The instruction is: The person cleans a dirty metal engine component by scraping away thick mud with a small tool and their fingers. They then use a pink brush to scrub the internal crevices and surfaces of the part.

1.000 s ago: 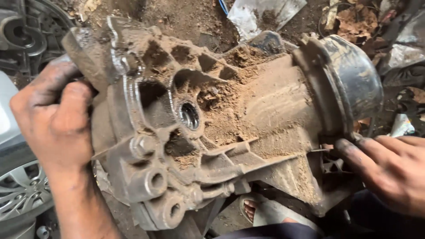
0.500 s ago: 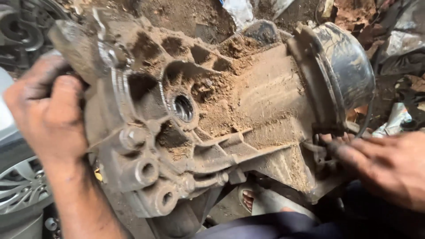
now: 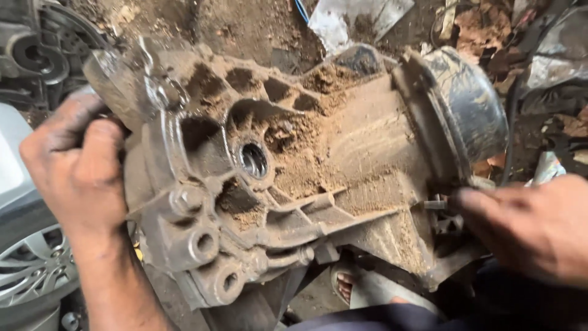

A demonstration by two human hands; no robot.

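While left hand [image 3: 76, 165] clenches the flange edge of the dirt-caked metal housing [image 3: 294, 165], right hand [image 3: 527, 227] fingertips touch its lower right side, grip unclear.

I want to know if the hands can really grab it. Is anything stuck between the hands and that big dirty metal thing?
Nothing visible stands between them. The left hand already grips the flanged end of the dirt-caked grey cast-metal housing, and the right hand has its fingertips at the end near the dark round cap. Only loose brown dirt coats the metal.
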